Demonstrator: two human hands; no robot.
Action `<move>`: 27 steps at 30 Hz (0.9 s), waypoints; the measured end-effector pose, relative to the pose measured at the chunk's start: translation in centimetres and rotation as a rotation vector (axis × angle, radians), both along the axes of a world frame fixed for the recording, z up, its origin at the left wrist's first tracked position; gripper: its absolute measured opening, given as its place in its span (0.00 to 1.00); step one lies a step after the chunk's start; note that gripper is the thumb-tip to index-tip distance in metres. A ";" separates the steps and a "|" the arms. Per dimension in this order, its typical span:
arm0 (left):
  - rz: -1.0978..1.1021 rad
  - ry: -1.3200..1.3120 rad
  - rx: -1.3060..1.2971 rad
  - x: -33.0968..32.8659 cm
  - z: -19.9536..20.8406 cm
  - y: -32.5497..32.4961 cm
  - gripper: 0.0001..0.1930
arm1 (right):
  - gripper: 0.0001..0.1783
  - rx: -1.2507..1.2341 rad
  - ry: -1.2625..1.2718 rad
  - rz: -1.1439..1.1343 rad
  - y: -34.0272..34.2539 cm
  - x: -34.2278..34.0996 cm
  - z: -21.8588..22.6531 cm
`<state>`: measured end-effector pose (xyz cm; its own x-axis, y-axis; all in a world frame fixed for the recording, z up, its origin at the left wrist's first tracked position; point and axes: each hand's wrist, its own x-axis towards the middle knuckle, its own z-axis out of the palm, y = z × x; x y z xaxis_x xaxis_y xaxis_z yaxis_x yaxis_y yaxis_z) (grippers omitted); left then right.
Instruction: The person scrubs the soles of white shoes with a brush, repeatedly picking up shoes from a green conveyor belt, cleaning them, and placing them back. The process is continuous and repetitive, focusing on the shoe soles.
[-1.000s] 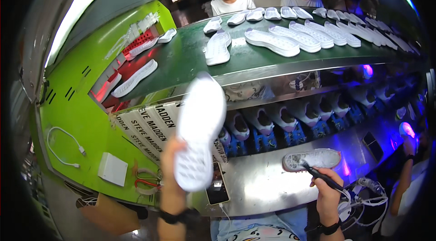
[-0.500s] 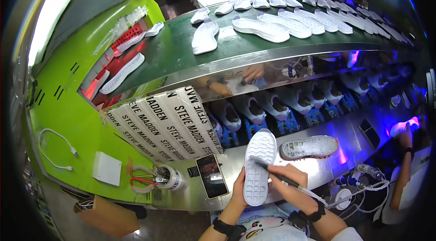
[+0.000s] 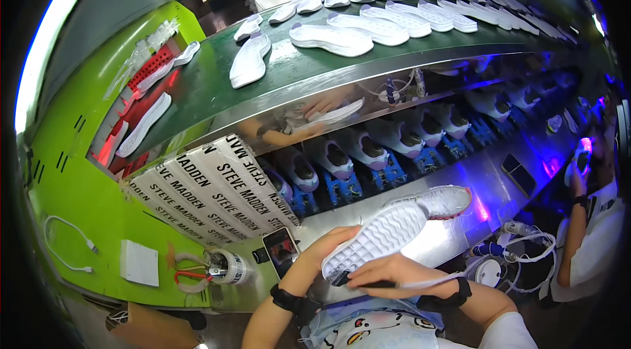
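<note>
My left hand (image 3: 334,245) grips a white shoe sole (image 3: 384,234) by its edge, fingers wrapped round it. The sole is tilted, its wavy and gridded face turned up. In my right hand (image 3: 391,271) is a dark-handled brush (image 3: 340,278), with a pale tube trailing off to the right. The brush tip touches the gridded end of the sole, beside my left hand. A greyish sole-shaped piece (image 3: 452,202) with a red edge lies on the metal bench just behind, partly hidden by the held sole.
Shoes on blue stands (image 3: 342,185) line the lower shelf. White soles (image 3: 328,40) rest on the green belt (image 3: 190,96) above. Left are a printed carton (image 3: 210,194), a phone (image 3: 281,250), a tape roll holding tools (image 3: 230,265) and a white box (image 3: 139,262). A co-worker's hand (image 3: 577,181) is at right.
The held sole has tipped from upright to slanting, its far end leaning right. The brush has gone from the sole's middle to its near end. My head view has shifted right.
</note>
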<state>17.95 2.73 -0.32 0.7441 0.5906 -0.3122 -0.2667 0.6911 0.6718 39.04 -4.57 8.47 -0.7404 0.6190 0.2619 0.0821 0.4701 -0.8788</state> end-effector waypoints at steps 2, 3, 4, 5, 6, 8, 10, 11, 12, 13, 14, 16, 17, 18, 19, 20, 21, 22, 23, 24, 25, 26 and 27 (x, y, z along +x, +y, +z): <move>-0.172 0.156 0.100 0.8 1.1 0.6 0.20 | 0.13 -0.006 -0.122 0.089 0.3 1.0 0.9; -0.254 0.241 0.108 1.3 1.1 0.7 0.19 | 0.13 -0.024 -0.186 0.135 0.3 1.4 1.2; -0.336 0.325 0.117 1.7 1.1 0.8 0.19 | 0.12 0.019 -0.159 0.077 0.6 1.6 1.3; -0.399 0.265 0.098 1.7 0.3 1.3 0.20 | 0.12 0.208 -0.112 0.071 0.7 1.5 0.8; -0.482 0.368 0.178 1.6 0.3 1.8 0.22 | 0.13 0.411 -0.061 0.065 1.1 1.4 0.7; -0.643 0.575 0.342 1.1 0.4 2.6 0.24 | 0.12 0.266 -0.051 0.129 1.3 3.0 1.0; -0.471 0.280 -0.283 -0.6 1.7 2.5 0.34 | 0.13 -0.093 -0.039 0.061 1.0 5.5 1.7; -0.209 -0.202 -0.390 -1.0 -0.5 0.7 0.36 | 0.13 -0.201 0.066 -0.060 1.2 5.7 2.5; 0.083 -0.676 -0.457 -1.4 -1.9 -1.5 0.38 | 0.13 -0.298 0.177 -0.160 1.5 5.7 3.3; 0.261 -0.667 -0.366 0.0 -1.1 -3.1 0.38 | 0.14 -0.292 0.244 -0.239 1.7 4.8 3.3; 0.420 -0.647 -0.274 1.9 -0.4 -4.3 0.39 | 0.15 -0.079 0.233 -0.314 1.2 3.8 2.3; 0.624 -0.625 -0.111 5.1 1.7 -6.3 0.40 | 0.16 -0.264 0.026 -0.293 -0.3 2.1 3.4; 0.584 -0.694 -0.126 5.4 1.0 -6.5 0.37 | 0.15 -0.395 0.080 -0.355 -0.5 1.9 2.6; 0.551 -0.849 -0.216 5.6 -0.2 -6.5 0.37 | 0.15 -0.325 0.208 -0.464 0.1 1.5 2.0; 0.533 -0.995 -0.303 5.5 -1.4 -6.5 0.36 | 0.15 0.009 0.159 -0.607 1.0 1.0 1.2; 0.513 -1.142 -0.392 5.6 -2.3 -6.7 0.36 | 0.14 0.348 0.104 -0.738 1.6 0.7 0.8; 0.696 -0.825 -0.475 6.7 0.8 -6.4 0.34 | 0.14 0.380 0.008 -0.622 0.7 0.1 0.1; 0.629 -0.896 -0.328 6.7 -0.2 -6.2 0.31 | 0.12 0.492 0.039 -0.603 -0.3 -1.1 -0.7; 0.559 -0.995 -0.326 6.5 -0.9 -5.5 0.31 | 0.13 0.358 0.099 -0.468 -1.0 -1.1 -0.9; 0.495 -1.092 -0.340 6.5 -0.9 -5.3 0.31 | 0.15 0.207 0.151 -0.333 -1.6 -1.0 -0.9; 0.587 -1.035 -0.310 6.6 -0.7 -5.3 0.31 | 0.13 0.070 0.220 -0.334 -1.2 -0.4 -0.8; 0.709 -0.884 -0.285 6.5 -0.6 -5.5 0.30 | 0.11 0.118 0.241 -0.495 -0.3 -0.5 -0.9; 0.701 -0.882 -0.295 6.5 0.1 -5.2 0.30 | 0.11 0.221 0.168 -0.508 -0.1 -0.3 -0.7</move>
